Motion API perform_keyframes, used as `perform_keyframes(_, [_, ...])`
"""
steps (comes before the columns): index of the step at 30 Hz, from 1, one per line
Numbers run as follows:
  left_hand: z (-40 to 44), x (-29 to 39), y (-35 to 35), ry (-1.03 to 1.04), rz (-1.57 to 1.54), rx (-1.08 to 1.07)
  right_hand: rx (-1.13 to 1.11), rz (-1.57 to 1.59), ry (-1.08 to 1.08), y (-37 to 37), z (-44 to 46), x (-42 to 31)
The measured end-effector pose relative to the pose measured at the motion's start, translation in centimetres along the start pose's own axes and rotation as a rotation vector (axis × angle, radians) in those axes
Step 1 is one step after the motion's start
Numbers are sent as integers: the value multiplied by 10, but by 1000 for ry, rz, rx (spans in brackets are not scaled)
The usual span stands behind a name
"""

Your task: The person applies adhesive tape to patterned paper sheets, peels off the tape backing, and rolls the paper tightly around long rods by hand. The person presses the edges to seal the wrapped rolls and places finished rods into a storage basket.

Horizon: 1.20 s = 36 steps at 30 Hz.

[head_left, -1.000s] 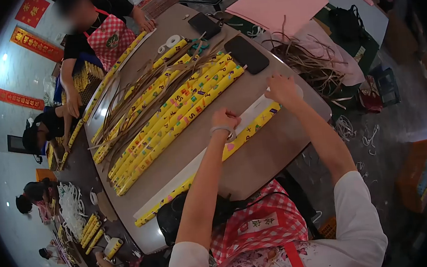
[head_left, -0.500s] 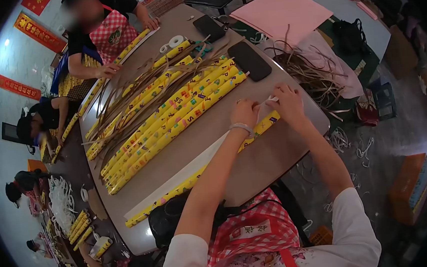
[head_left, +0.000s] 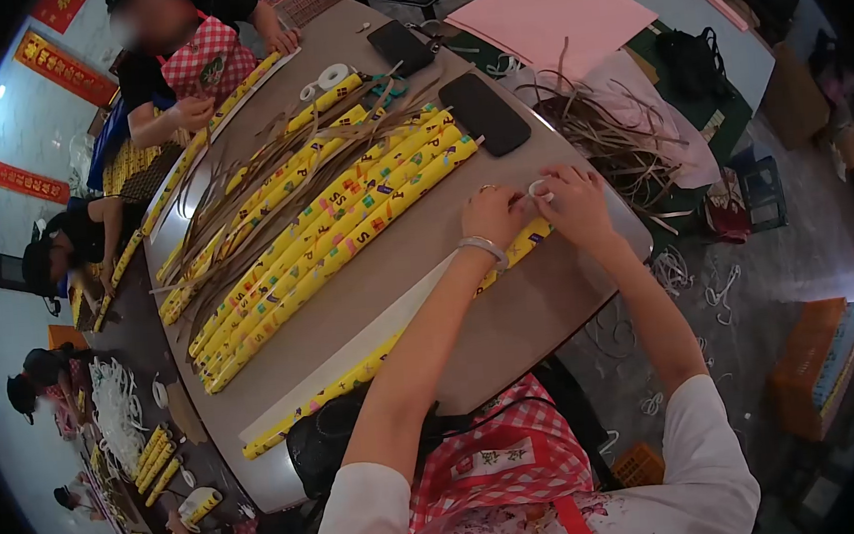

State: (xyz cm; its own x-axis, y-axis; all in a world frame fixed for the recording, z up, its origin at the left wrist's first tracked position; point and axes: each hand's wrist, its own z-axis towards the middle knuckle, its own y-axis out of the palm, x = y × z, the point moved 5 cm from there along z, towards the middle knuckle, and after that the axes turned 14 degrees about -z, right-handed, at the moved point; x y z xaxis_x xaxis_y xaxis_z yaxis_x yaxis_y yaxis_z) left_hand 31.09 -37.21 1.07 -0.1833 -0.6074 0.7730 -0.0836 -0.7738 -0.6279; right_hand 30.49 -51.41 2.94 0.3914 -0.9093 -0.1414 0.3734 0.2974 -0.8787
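Observation:
Lying before me is a sheet of yellow printed paper, its near edge rolled and its white underside showing as a long strip. At its right end my right hand pinches a small curled white strip, perhaps tape backing. My left hand, with a band at the wrist, is close beside it over the paper. Its fingers are bent together, and what they hold, if anything, is hidden. Beyond the hands lie several finished yellow rolls side by side, with brown flat strips across those behind.
A black phone, another dark device, white tape rolls and teal-handled scissors lie on the table. A co-worker handles yellow paper opposite. Pink sheets and tangled brown strips are at right.
The white strip between my hands now shows as a small loop. The co-worker's nearer hand has lifted slightly from the paper. The whole view has shifted a little left.

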Motion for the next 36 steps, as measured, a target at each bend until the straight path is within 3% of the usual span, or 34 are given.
perform_keyframes(13, [2, 9, 3, 203, 118, 92, 10, 9, -10, -2, -1, 2])
perform_keyframes(23, [4, 11, 2, 233, 128, 62, 14, 63, -3, 5, -4, 4])
perform_keyframes(29, [7, 4, 2, 178, -8, 8, 55, 113, -9, 3, -5, 2])
perform_keyframes(31, [10, -8, 6, 39, -204, -62, 65, 105, -20, 2, -4, 1])
perform_keyframes(36, [16, -18, 10, -57, -262, -101, 87, 170, -38, 1, -3, -1])
